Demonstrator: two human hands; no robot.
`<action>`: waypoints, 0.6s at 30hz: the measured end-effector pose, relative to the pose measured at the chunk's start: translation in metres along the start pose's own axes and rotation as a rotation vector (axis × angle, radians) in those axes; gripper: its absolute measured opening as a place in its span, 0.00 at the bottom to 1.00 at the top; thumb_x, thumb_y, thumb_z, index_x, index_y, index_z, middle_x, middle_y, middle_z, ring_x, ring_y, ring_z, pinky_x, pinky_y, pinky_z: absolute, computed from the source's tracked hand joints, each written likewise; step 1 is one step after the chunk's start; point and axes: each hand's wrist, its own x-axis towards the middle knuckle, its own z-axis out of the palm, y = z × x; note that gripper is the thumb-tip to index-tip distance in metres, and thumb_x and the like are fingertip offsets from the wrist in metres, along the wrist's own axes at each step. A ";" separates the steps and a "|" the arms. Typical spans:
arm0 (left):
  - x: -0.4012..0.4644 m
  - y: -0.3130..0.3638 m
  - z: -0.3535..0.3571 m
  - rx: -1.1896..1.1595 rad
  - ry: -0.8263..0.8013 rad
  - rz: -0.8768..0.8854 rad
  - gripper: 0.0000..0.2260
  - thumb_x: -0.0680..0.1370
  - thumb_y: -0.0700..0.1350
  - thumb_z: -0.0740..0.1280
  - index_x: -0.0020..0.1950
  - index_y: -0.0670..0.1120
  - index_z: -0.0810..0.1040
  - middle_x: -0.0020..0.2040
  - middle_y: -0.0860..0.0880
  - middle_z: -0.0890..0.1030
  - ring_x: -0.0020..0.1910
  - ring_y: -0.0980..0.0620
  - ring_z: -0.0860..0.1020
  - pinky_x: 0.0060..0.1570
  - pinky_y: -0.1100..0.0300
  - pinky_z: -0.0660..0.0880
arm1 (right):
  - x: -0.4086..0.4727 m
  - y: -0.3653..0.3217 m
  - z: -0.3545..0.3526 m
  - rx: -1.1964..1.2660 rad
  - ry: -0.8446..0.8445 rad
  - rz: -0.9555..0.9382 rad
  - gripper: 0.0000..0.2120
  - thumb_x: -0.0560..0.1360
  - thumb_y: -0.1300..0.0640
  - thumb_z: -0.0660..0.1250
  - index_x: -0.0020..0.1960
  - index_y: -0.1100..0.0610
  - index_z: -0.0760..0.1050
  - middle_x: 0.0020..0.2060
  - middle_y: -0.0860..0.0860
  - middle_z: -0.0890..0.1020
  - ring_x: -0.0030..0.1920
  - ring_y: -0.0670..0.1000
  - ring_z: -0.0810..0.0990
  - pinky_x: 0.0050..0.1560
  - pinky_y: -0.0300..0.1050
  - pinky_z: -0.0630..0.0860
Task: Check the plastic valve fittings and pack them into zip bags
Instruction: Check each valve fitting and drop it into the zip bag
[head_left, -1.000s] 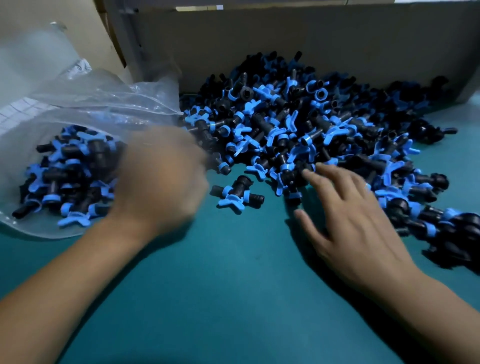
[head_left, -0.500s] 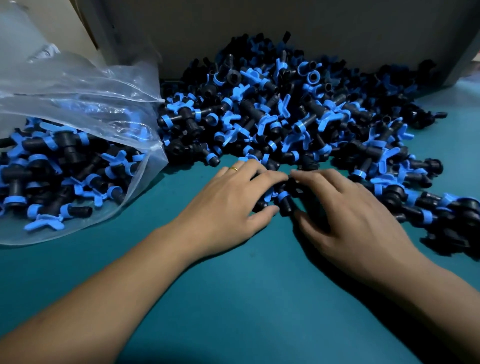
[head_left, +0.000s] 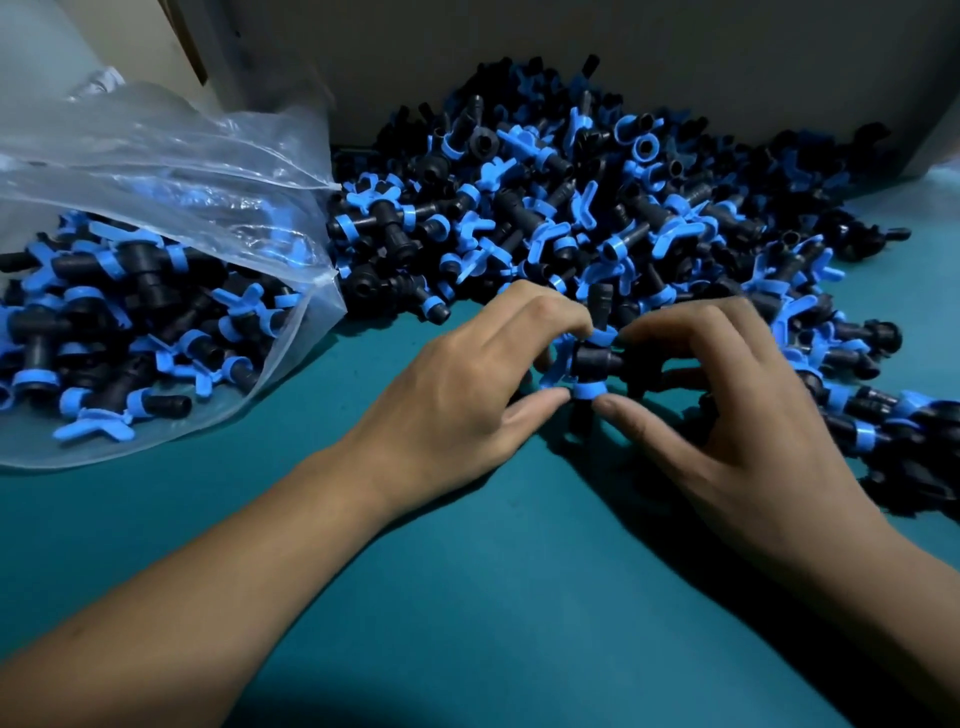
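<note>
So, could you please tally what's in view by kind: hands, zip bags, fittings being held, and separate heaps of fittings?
Hands: 2, the left hand and the right hand
Zip bags: 1, the clear zip bag, part filled
Fittings held: 1, the held fitting, pinched by both hands
Heaps: 2, the loose pile and the bagged fittings; pieces too many to count
Total: 6

Your left hand (head_left: 457, 395) and right hand (head_left: 727, 410) are bare: no gloves. Both forearms are uncovered as far as the frame's lower edge, so no sleeve or cuff shows. Neither wrist carries a watch or band. On both hands the thumb and fingers have short, unpainted nails where they can be seen. Whether you wear a ring cannot be told here, since the fingers are partly hidden and the light is dim.
</note>
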 end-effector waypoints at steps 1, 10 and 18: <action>0.000 0.001 0.001 -0.004 0.006 -0.007 0.21 0.78 0.38 0.75 0.69 0.45 0.73 0.65 0.51 0.75 0.59 0.47 0.79 0.54 0.45 0.79 | 0.000 -0.001 0.001 0.028 0.004 -0.005 0.17 0.77 0.46 0.73 0.62 0.51 0.76 0.55 0.46 0.78 0.56 0.44 0.81 0.58 0.37 0.76; -0.004 0.022 0.019 -0.745 0.002 -0.468 0.12 0.82 0.55 0.68 0.61 0.51 0.78 0.47 0.47 0.85 0.47 0.45 0.85 0.44 0.47 0.81 | -0.003 -0.004 0.012 0.431 0.259 0.089 0.16 0.74 0.54 0.79 0.44 0.54 0.71 0.37 0.44 0.75 0.35 0.41 0.75 0.37 0.32 0.71; -0.003 0.011 0.012 -0.657 0.031 -0.425 0.07 0.83 0.47 0.66 0.60 0.50 0.77 0.43 0.44 0.80 0.37 0.45 0.81 0.39 0.44 0.81 | -0.003 -0.007 0.012 0.721 0.215 0.077 0.20 0.75 0.57 0.76 0.54 0.55 0.64 0.52 0.52 0.84 0.50 0.53 0.84 0.55 0.44 0.80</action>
